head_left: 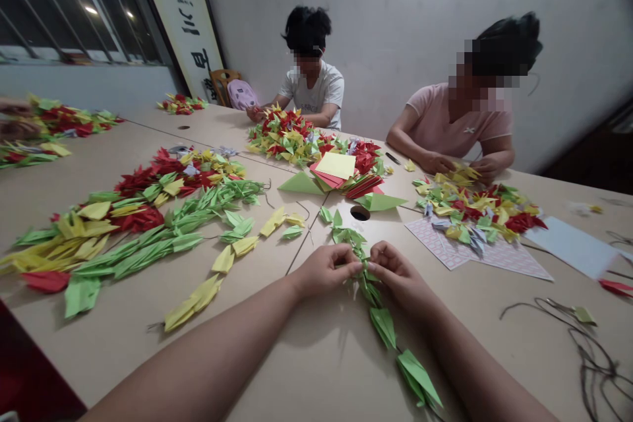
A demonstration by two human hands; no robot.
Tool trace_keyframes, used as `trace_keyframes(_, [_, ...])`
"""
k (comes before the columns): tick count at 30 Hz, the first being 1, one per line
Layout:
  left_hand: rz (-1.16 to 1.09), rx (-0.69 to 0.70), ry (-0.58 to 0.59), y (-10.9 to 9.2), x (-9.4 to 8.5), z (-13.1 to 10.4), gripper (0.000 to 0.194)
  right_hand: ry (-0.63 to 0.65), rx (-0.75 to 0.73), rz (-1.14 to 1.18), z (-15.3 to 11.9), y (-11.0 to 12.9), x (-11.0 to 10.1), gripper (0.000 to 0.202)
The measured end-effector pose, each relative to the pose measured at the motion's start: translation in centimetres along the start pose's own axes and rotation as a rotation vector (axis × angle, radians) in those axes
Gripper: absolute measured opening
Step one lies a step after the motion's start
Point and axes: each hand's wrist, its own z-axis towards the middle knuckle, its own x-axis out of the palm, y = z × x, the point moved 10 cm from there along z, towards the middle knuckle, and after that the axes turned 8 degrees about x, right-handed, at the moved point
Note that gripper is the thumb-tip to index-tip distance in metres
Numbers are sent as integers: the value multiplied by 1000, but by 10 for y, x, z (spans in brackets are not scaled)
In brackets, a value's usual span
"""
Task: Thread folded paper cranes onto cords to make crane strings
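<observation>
A string of green folded paper pieces (383,326) runs down the table in front of me, its upper end near the round hole. My left hand (332,269) pinches it from the left, thumb and fingertips pressed together. From the right, my right hand (395,271) pinches the same string, and the fingertips of both hands almost meet. To the left lies a string of yellow folded pieces (195,302), with a thicker green bundle (173,237) beyond it. Loose green pieces (237,227) rest between them.
Red, yellow and green paper piles (291,135) stand mid-table, with square sheets (336,165) beside them. Another pile (482,211) sits on patterned paper (438,241) at right. Dark cord (588,349) lies near right. Two people sit opposite; another person's hands show at far left.
</observation>
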Motion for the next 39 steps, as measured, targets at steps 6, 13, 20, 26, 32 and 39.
trace_keyframes(6, [-2,16,-44,-2,-3,1,24,-68,-44,-31,0,6,-5,28])
trace_keyframes(13, [-12,14,-54,1,-4,0,26,-90,-26,22,0,2,-7,28])
trace_keyframes(20, [-95,-36,-124,8,-12,0,27,1,40,-13,0,-3,-4,25])
trace_keyframes(26, [-240,-103,-83,13,-6,-1,27,-8,67,-117,0,-7,-6,27])
trace_keyframes(32, [-297,-147,-56,18,-2,-2,31,-22,89,-106,0,-9,-7,28])
trace_keyframes(39, [-277,-126,-32,19,-1,-2,33,18,127,-152,0,-10,-2,28])
